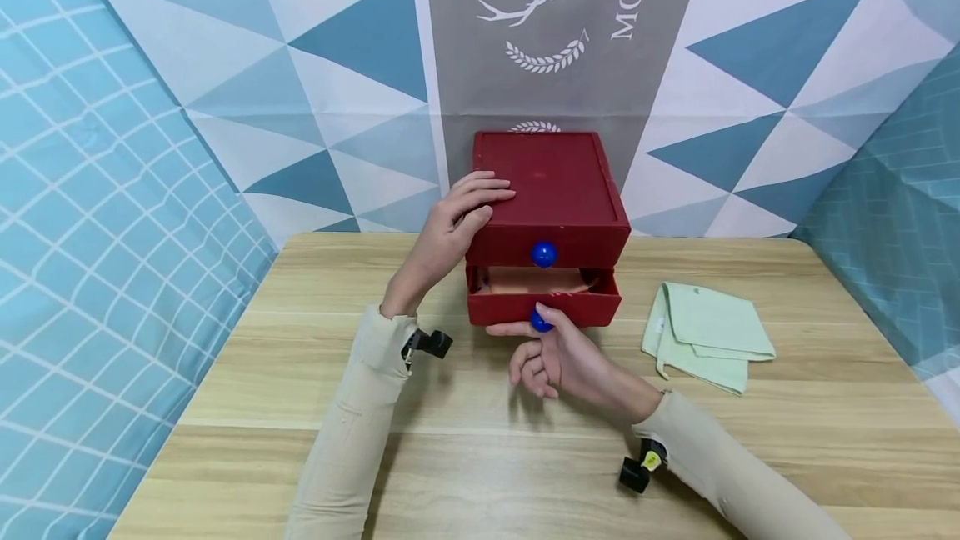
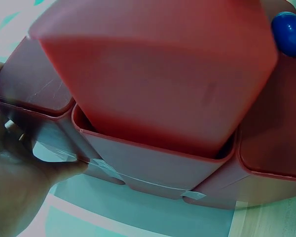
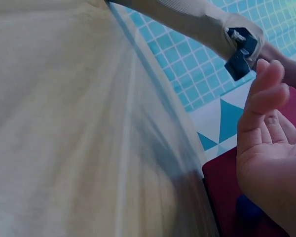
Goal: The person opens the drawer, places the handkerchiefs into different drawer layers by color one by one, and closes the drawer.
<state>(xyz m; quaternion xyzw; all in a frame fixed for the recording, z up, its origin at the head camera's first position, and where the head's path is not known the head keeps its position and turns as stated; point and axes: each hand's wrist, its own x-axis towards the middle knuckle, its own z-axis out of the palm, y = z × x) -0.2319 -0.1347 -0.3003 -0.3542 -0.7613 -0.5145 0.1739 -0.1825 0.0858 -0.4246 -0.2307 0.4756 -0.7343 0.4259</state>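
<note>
A dark red drawer cabinet (image 1: 536,182) stands at the table's back edge. My left hand (image 1: 461,219) rests on its top left edge; the left wrist view shows the thumb (image 2: 69,170) against its side. Below the top drawer (image 1: 502,248), a second drawer (image 1: 502,308) stands partly pulled out, a light-brown surface (image 1: 528,279) showing inside. My right hand (image 1: 573,361) holds that drawer's blue knob (image 1: 540,320) between thumb and index finger, the other fingers loosely curled below. Beyond the open drawer's side (image 2: 163,94), a closed section carries another blue knob (image 2: 289,33).
A folded pale green cloth (image 1: 708,332) lies on the wooden table (image 1: 480,473), right of the cabinet. Behind it hangs a patterned backdrop (image 1: 360,65), and a blue tiled-print sheet (image 1: 97,232) closes off the left side. The top drawer bears a blue knob (image 1: 543,254).
</note>
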